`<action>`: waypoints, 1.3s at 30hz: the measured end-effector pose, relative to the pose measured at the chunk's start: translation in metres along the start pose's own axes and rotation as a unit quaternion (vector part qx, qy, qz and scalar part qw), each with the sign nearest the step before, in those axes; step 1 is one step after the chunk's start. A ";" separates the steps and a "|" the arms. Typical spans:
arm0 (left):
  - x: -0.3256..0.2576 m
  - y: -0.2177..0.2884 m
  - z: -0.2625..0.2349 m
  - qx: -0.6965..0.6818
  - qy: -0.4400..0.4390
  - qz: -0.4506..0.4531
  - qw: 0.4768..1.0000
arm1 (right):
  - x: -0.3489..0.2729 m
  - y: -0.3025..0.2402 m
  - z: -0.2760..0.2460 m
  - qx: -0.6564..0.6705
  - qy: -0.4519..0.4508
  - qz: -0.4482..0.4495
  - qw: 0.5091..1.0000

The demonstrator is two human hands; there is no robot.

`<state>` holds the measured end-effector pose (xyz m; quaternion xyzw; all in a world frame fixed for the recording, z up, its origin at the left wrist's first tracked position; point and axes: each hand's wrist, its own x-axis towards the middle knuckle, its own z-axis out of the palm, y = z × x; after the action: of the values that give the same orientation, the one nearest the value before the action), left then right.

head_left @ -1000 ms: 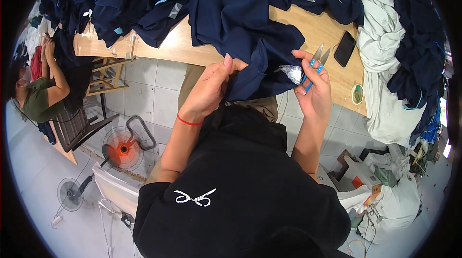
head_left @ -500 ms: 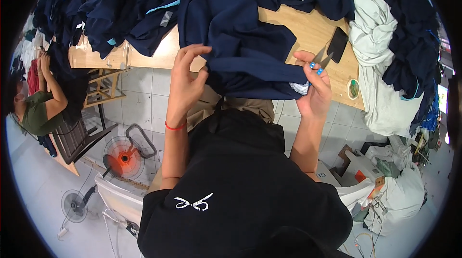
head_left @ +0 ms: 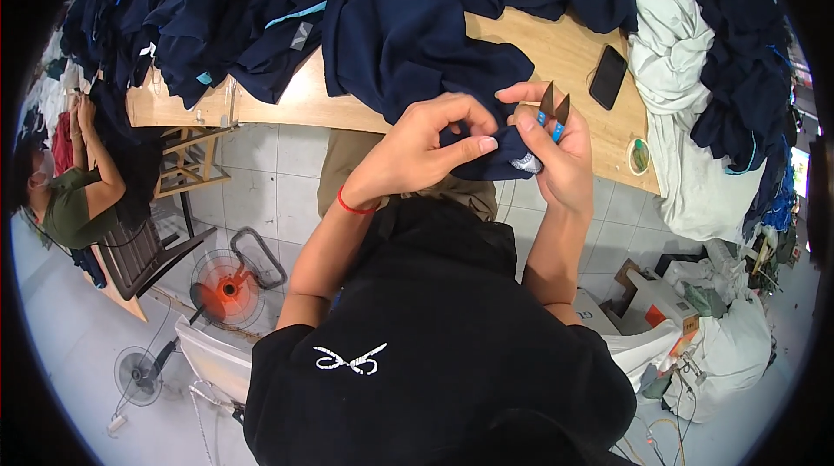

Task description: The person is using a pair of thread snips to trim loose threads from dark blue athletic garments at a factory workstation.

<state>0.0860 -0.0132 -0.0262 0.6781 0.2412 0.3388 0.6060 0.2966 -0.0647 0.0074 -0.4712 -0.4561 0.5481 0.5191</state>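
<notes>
A navy garment [head_left: 408, 49] lies over the near edge of the table, and its end with a white inner edge [head_left: 526, 163] is bunched between my hands. My left hand [head_left: 434, 146] is curled on this end, its thumb and fingers closed around the fabric. My right hand [head_left: 569, 162] grips thread snips [head_left: 561, 112] with dark blades pointing up and away and blue on their handles. The thumb of that hand lies over the snips, and the garment's end sits against its fingers.
Navy garments [head_left: 191, 14] are heaped along the far side of the wooden table [head_left: 608, 149]. A black phone [head_left: 608, 77] lies at right, beside pale cloth [head_left: 669, 49]. A person [head_left: 78, 188] works at far left, above an orange-centred fan [head_left: 228, 288].
My left hand has moved right and closed on the garment's end, which is now bunched shorter. The snips in my right hand have turned from pointing sideways to pointing upward.
</notes>
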 end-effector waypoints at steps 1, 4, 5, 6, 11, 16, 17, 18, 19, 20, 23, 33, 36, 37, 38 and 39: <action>-0.005 0.000 -0.002 0.000 -0.002 0.001 1.000 | 0.001 -0.004 0.000 0.000 0.002 -0.001 1.000; -0.018 0.005 -0.006 -0.213 -0.003 -0.176 0.961 | 0.003 -0.007 0.001 -0.072 0.015 0.000 0.997; -0.019 0.004 -0.001 -0.213 -0.002 -0.176 0.961 | 0.006 -0.005 0.004 -0.104 0.012 -0.009 0.994; -0.018 0.005 0.008 -0.268 -0.032 -0.175 0.947 | 0.009 -0.003 0.008 -0.136 0.008 -0.018 0.991; -0.022 -0.002 0.008 -0.464 -0.014 -0.248 0.850 | 0.025 0.025 0.027 -0.039 0.050 0.029 0.998; -0.022 0.008 0.007 -0.475 0.163 -0.176 0.846 | -0.013 0.021 0.017 -0.066 0.192 -0.010 0.979; -0.021 0.011 0.007 -0.475 0.163 -0.178 0.846 | -0.019 0.018 0.017 -0.025 0.170 -0.035 0.984; -0.019 0.015 0.007 -0.460 0.183 -0.166 0.853 | -0.026 0.020 0.011 -0.050 0.119 -0.068 0.989; -0.018 0.020 0.007 -0.444 0.201 -0.154 0.860 | -0.032 0.020 0.013 -0.049 0.121 -0.067 0.989; -0.016 0.023 0.009 -0.443 0.198 -0.155 0.860 | -0.038 0.017 0.019 -0.120 0.144 -0.086 0.978; -0.015 0.030 0.014 -0.413 0.228 -0.144 0.870 | -0.037 0.013 0.036 -0.206 0.187 -0.143 0.950; -0.020 0.031 0.018 -0.361 0.239 -0.110 0.895 | -0.034 -0.005 0.045 -0.312 0.141 -0.141 0.929; -0.019 0.033 0.019 -0.356 0.239 -0.111 0.897 | -0.034 -0.002 0.043 -0.308 0.140 -0.145 0.930; -0.019 0.034 0.019 -0.353 0.238 -0.114 0.898 | -0.035 -0.002 0.042 -0.308 0.140 -0.146 0.930; -0.019 0.034 0.019 -0.352 0.238 -0.114 0.898 | -0.035 -0.002 0.040 -0.301 0.139 -0.132 0.934; -0.019 0.035 0.020 -0.352 0.240 -0.119 0.897 | -0.036 -0.001 0.039 -0.294 0.138 -0.117 0.938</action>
<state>0.0857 -0.0456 0.0042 0.2847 0.3226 0.4794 0.7649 0.2587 -0.1009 0.0156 -0.6169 -0.5730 0.2544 0.4759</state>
